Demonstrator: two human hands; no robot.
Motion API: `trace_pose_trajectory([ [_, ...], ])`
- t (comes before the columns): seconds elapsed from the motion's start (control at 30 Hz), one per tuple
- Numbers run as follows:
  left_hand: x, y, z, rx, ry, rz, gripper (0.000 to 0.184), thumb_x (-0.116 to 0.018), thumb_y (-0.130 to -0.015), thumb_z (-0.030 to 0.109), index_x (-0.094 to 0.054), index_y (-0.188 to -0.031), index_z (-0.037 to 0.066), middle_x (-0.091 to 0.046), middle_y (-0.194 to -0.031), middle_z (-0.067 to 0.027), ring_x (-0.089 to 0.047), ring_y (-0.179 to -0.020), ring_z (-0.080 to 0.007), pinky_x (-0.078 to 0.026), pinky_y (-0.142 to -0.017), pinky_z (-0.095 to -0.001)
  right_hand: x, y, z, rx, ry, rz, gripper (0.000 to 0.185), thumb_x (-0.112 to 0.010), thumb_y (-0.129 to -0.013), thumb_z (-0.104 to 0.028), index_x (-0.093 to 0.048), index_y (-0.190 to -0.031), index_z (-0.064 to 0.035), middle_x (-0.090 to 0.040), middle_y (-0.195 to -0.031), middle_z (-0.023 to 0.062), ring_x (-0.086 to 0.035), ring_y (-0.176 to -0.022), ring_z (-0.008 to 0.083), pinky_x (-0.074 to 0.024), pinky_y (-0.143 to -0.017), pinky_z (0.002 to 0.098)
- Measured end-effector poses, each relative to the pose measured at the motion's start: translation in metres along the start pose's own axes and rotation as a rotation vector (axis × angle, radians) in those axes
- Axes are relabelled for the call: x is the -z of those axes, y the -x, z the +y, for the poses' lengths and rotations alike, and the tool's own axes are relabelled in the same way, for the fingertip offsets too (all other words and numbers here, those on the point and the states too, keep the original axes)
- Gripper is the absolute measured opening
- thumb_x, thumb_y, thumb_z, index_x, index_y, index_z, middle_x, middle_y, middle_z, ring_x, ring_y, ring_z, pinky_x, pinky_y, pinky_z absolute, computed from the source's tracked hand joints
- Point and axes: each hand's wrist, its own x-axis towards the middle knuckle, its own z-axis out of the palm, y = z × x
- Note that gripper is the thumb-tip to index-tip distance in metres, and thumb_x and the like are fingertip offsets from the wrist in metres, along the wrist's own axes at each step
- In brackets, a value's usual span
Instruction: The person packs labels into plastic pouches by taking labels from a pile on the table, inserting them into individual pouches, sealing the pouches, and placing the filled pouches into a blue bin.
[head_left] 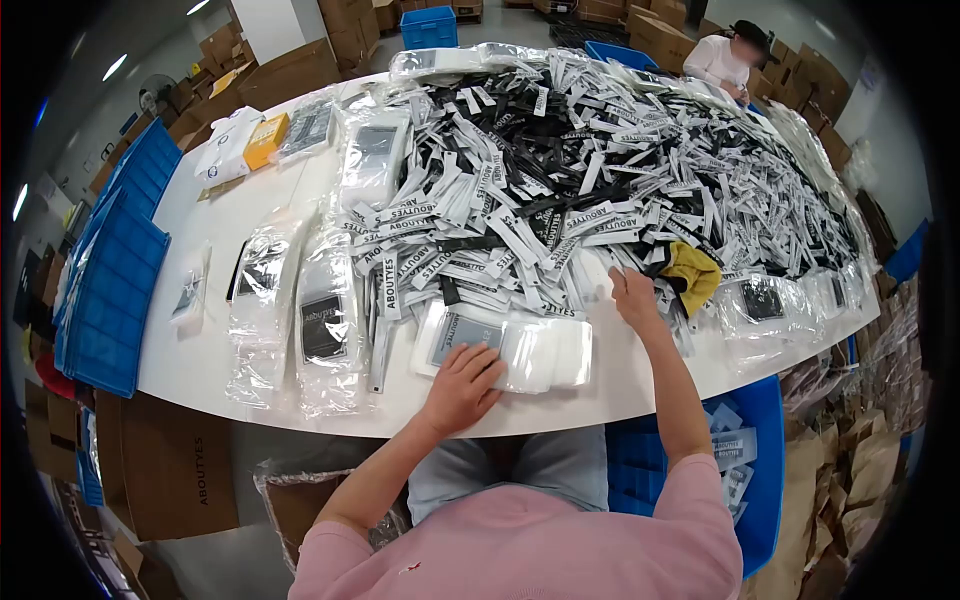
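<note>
Bag stack (pixel 560 350), clear plastic, lying near the front edge of the white table (pixel 635 375). Left hand (pixel 468 383) on its left part, fingers lightly spread, pinching nothing visible. Risk: slick film; a sideways push could fan the bags or send some over the edge. Right hand (pixel 634 295) farther in, fingers drawn together; can't tell whether anything is pinched. Yellow cloth (pixel 697 278) just beside it, could snag strips if brushed. Beyond, loose heap of printed strips (pixel 590 215); disturbed low down, it might slump onto the bags.
</note>
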Motion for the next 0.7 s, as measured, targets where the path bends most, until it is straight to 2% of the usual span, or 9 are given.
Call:
trace_pose_trajectory([
  [0.07, 0.001, -0.003, 0.0, 0.01, -0.003, -0.022, 0.041, -0.066, -0.072, 0.019, -0.056, -0.11, 0.007, -0.053, -0.117, -0.0098, -0.047, -0.114, -0.028, -0.032, -0.1, -0.0441, 0.019, -0.011, -0.044, -0.457, -0.57, -0.125, 0.031, -0.056, -0.086, -0.026, -0.061, -0.075, 0.0019, -0.055, -0.053, 0.0124, -0.051, -0.05, 0.0352, -0.0441, -0.053, 0.0377],
  [0.1, 0.001, -0.002, 0.0, 0.009, 0.013, -0.022, 0.041, -0.066, -0.072, 0.019, -0.056, -0.11, 0.007, -0.053, -0.117, -0.0098, -0.047, -0.114, -0.028, -0.032, -0.1, -0.0441, 0.014, -0.019, -0.064, -0.408, -0.589, -0.114, 0.033, -0.059, -0.084, -0.029, -0.062, -0.072, 0.0015, -0.052, -0.047, 0.0113, -0.047, -0.045, 0.0349, -0.0431, -0.05, 0.0353],
  [0.17, 0.002, -0.001, -0.001, 0.012, 0.025, -0.025, 0.042, -0.066, -0.072, 0.02, -0.055, -0.111, 0.007, -0.053, -0.117, -0.0098, -0.046, -0.114, -0.028, -0.032, -0.1, -0.044, -0.013, -0.04, -0.098, -0.058, -0.32, -0.163, 0.025, -0.056, -0.084, -0.025, -0.062, -0.082, -0.0002, -0.057, -0.061, 0.0124, -0.053, -0.052, 0.0329, -0.046, -0.053, 0.0367],
  [0.23, 0.003, -0.002, -0.002, 0.02, 0.035, -0.05, 0.043, -0.066, -0.072, 0.02, -0.055, -0.111, 0.007, -0.052, -0.118, -0.0098, -0.046, -0.114, -0.0281, -0.031, -0.1, -0.044, -0.044, -0.057, -0.146, 0.385, -0.293, 0.142, 0.017, -0.056, -0.081, -0.018, -0.057, -0.088, -0.0017, -0.057, -0.08, 0.0147, -0.058, -0.061, 0.0336, -0.0485, -0.058, 0.0405],
  [0.4, 0.004, 0.0, -0.005, 0.025, 0.065, -0.058, 0.043, -0.066, -0.072, 0.021, -0.055, -0.111, 0.007, -0.052, -0.118, -0.0095, -0.046, -0.114, -0.0278, -0.031, -0.101, -0.0441, -0.08, -0.104, -0.187, 0.479, 0.173, -0.252, 0.02, -0.063, -0.076, -0.017, -0.055, -0.091, -0.0074, -0.052, -0.09, 0.0108, -0.06, -0.069, 0.0302, -0.049, -0.061, 0.0413],
  [0.57, 0.002, 0.0, -0.009, 0.027, 0.121, -0.029, 0.04, -0.066, -0.073, 0.019, -0.056, -0.11, 0.007, -0.053, -0.117, -0.0087, -0.047, -0.114, -0.0267, -0.032, -0.101, -0.0429, -0.039, -0.101, -0.16, 0.588, -0.197, 0.228, 0.021, -0.066, -0.074, -0.013, -0.059, -0.092, -0.0033, -0.058, -0.096, 0.01, -0.058, -0.084, 0.0267, -0.0481, -0.064, 0.0363],
  [0.6, 0.0, 0.001, -0.011, 0.055, 0.145, 0.003, 0.037, -0.064, -0.075, 0.017, -0.056, -0.109, 0.007, -0.055, -0.114, -0.0086, -0.048, -0.113, -0.0266, -0.032, -0.101, -0.0432, -0.038, -0.093, -0.149, 0.472, -0.265, 0.211, 0.02, -0.062, -0.081, -0.012, -0.06, -0.096, -0.0009, -0.061, -0.091, 0.0095, -0.06, -0.077, 0.0222, -0.0475, -0.062, 0.0312],
  [0.67, -0.003, -0.001, -0.016, 0.089, 0.198, 0.116, 0.027, -0.06, -0.081, 0.013, -0.057, -0.107, 0.006, -0.059, -0.103, -0.01, -0.053, -0.102, -0.028, -0.037, -0.094, -0.0413, 0.018, -0.057, -0.167, -0.129, -0.798, -0.167, 0.017, -0.058, -0.085, -0.011, -0.06, -0.098, -0.0001, -0.06, -0.077, 0.006, -0.057, -0.067, 0.0134, -0.0455, -0.059, 0.0271],
  [0.7, -0.005, -0.002, -0.018, 0.084, 0.203, 0.114, 0.027, -0.06, -0.081, 0.013, -0.057, -0.107, 0.006, -0.059, -0.103, -0.01, -0.053, -0.102, -0.028, -0.037, -0.094, -0.0413, 0.023, -0.035, -0.168, -0.157, -0.886, -0.08, 0.012, -0.059, -0.085, -0.011, -0.059, -0.092, -0.0009, -0.054, -0.065, 0.0014, -0.05, -0.058, 0.0072, -0.0425, -0.055, 0.0238],
])
